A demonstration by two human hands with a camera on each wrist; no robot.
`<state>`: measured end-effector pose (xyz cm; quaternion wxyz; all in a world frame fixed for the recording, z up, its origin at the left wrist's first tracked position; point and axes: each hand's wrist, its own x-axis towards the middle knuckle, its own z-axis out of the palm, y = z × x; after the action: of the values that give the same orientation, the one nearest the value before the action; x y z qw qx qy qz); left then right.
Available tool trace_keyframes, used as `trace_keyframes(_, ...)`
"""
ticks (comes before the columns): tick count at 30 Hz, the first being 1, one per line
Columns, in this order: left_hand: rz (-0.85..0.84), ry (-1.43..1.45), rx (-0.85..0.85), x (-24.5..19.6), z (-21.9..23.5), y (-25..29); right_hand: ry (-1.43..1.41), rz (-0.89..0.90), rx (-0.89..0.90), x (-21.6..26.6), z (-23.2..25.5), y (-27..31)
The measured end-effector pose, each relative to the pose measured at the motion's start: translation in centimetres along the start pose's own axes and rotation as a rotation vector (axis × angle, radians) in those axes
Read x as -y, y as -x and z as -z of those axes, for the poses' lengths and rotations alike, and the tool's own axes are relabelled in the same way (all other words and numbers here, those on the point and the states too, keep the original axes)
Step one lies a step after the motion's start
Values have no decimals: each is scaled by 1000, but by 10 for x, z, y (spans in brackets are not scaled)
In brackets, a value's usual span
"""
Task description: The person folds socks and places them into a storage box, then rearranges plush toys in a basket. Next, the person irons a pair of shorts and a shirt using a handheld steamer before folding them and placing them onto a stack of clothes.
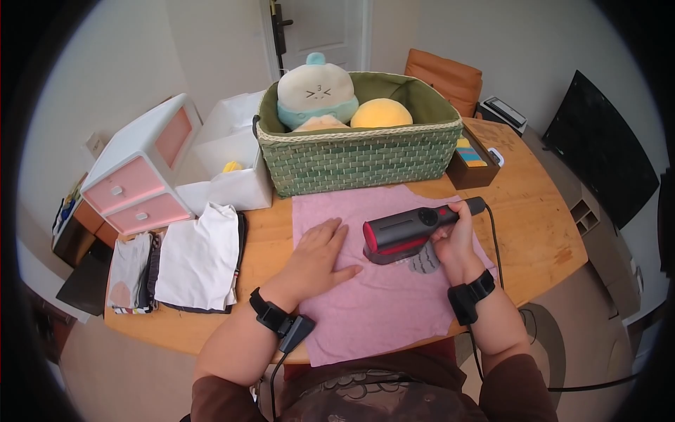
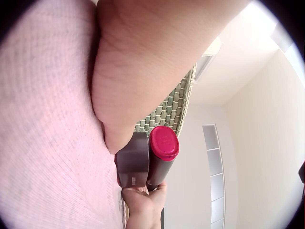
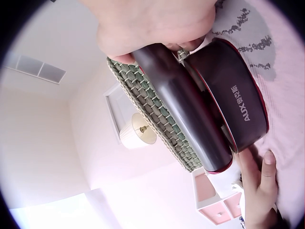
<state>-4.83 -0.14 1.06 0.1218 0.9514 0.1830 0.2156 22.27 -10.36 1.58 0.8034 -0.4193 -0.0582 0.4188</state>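
Note:
A pink garment (image 1: 373,309) with a grey print lies spread over the wooden table. My left hand (image 1: 320,257) rests flat on its left part, fingers extended and thumb pointing toward the iron. With my right hand (image 1: 457,243) I grip the handle of a dark handheld steam iron (image 1: 399,231) with red trim. The iron sits on the cloth with its base down, partly over the grey print. In the right wrist view the side of the iron (image 3: 233,98) carries white AUX lettering, and the left hand's fingertips (image 3: 269,160) are near its front end.
A green woven basket (image 1: 358,162) of plush toys stands behind the garment. To the left are folded clothes (image 1: 197,264), a white box (image 1: 249,179) and a pink-and-white drawer unit (image 1: 144,176). A brown box (image 1: 470,176) stands at right. The iron's black cord (image 1: 497,243) trails off the table's right side.

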Motion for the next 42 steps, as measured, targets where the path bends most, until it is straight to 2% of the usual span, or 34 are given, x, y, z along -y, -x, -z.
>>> trace_keyframes(4, -2, -10, 4, 1, -1, 0, 19, 8, 51, 1, 5, -1)
trace_keyframes(7, 2, -12, 7, 0, -1, 0, -4, 45, -23, 5, 3, -4)
trace_keyframes(10, 2, -14, 9, 0, -1, 0, -75, 41, -18, 13, -1, -1)
trace_keyframes(19, -4, 14, -5, -2, 2, 0, -29, 132, 9, 26, 9, -10)
trace_keyframes(23, -9, 21, -12, -1, 0, 0, -8, 136, -38, 25, 8, -8)
trace_keyframes(26, -4, 25, -8, -2, 0, 0, -1, 93, 41, 24, 10, -9)
trace_keyframes(28, -2, 23, -12, -1, 0, 0, -34, 96, -50, 26, 9, -11)
trace_keyframes(35, -12, 20, -14, 0, 0, 0, -45, 120, -15, 30, 10, -13)
trace_keyframes(42, -14, 1, -5, 0, 0, 0, -37, 105, -62, 25, 6, -10)
